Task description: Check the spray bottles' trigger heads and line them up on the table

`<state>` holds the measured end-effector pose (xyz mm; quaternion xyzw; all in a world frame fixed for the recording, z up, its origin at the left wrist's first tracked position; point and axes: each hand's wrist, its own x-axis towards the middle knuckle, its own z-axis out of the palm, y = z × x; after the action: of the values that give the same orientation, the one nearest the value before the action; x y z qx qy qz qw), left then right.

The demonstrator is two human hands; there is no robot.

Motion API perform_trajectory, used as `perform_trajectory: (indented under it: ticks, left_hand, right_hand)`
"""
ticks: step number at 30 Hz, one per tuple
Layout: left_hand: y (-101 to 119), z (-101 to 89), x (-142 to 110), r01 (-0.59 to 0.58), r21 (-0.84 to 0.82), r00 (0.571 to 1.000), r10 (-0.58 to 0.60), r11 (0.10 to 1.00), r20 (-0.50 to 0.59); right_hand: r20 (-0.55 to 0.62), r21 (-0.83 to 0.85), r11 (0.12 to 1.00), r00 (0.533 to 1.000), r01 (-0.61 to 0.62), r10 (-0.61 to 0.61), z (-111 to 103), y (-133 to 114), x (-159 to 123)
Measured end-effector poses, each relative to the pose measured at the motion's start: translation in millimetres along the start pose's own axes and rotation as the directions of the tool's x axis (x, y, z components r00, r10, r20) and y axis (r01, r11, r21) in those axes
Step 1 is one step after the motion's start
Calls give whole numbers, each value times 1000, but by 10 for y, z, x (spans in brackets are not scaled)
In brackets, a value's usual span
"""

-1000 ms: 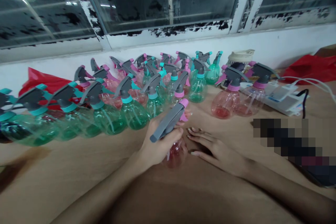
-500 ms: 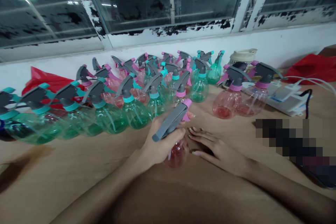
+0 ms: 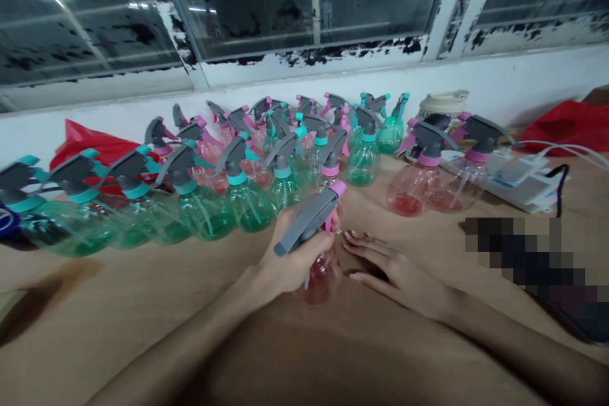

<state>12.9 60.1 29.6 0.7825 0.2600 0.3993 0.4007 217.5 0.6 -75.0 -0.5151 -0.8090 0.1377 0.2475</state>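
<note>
My left hand [image 3: 297, 257] is wrapped around the neck of a pink spray bottle [image 3: 318, 285] with a grey head and pink nozzle. A finger lies on its pink trigger, which sits drawn in toward the neck. The bottle stands upright on the wooden table [image 3: 228, 355]. To its right my right hand [image 3: 392, 269] rests flat on the table with fingers stretched out, apart from the bottle and holding nothing. Behind my left hand stands a row of green spray bottles [image 3: 250, 206] with teal collars.
More pink and green spray bottles crowd toward the wall. Two pink spray bottles [image 3: 413, 190] stand at right, near a white power strip [image 3: 523, 184] with cables. Red plastic bags [image 3: 566, 127] lie at both sides. A pixelated dark object [image 3: 547, 285] lies at far right.
My left index finger has pulled the pink trigger in toward the bottle's neck. My right hand stays in place. The view has shifted slightly.
</note>
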Motion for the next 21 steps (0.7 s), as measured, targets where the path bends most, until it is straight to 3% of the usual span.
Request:
perform_trajectory:
  ticks: [4, 12, 21]
  left_hand:
    - [8, -16, -7, -13, 67, 1000, 13, 998, -4]
    - [-68, 86, -46, -22, 196, 991, 47, 980, -123]
    - [-78, 100, -46, -14, 209, 985, 50, 978, -165]
  right_hand:
    - [-2, 16, 1000, 1000, -3, 3, 2, -1, 0]
    - [2, 24, 1000, 1000, -5, 5, 7, 4, -1]
    - [43, -13, 1000, 999, -12, 12, -22, -7, 9]
